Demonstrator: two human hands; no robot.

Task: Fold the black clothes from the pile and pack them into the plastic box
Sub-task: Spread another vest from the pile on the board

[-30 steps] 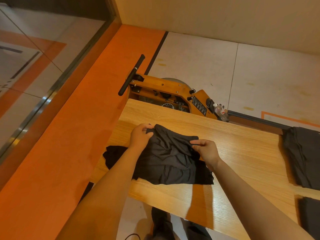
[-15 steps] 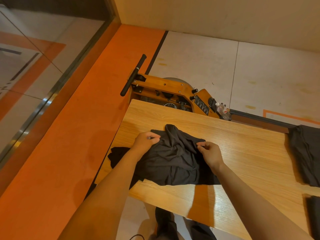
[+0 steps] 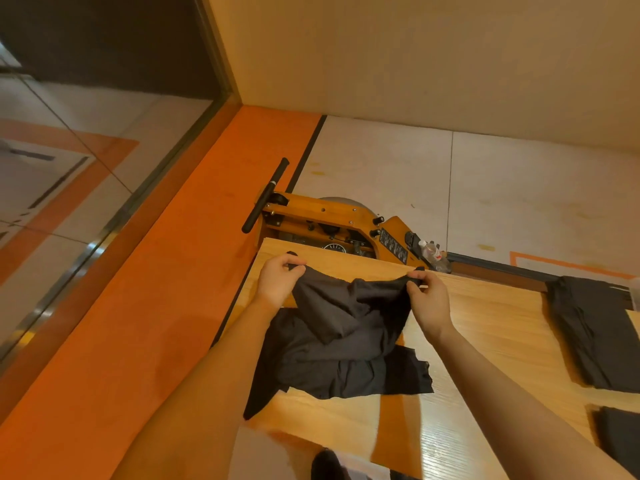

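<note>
A crumpled black garment (image 3: 341, 337) lies at the left end of the wooden table (image 3: 485, 327). My left hand (image 3: 278, 280) grips its top edge on the left. My right hand (image 3: 429, 299) pinches the same edge on the right. The edge is raised off the table and stretched between both hands, while the lower part rests bunched on the wood and one corner hangs over the left table edge. A sliver of a clear plastic box (image 3: 635, 292) shows at the far right edge.
A folded black garment (image 3: 592, 330) lies at the right of the table, with another dark piece (image 3: 620, 441) at the lower right. An orange machine with a black handle (image 3: 332, 223) stands on the floor right behind the table.
Both hands have lifted the garment's top edge up and away from me and pulled it wider apart. The camera has tilted upward.
</note>
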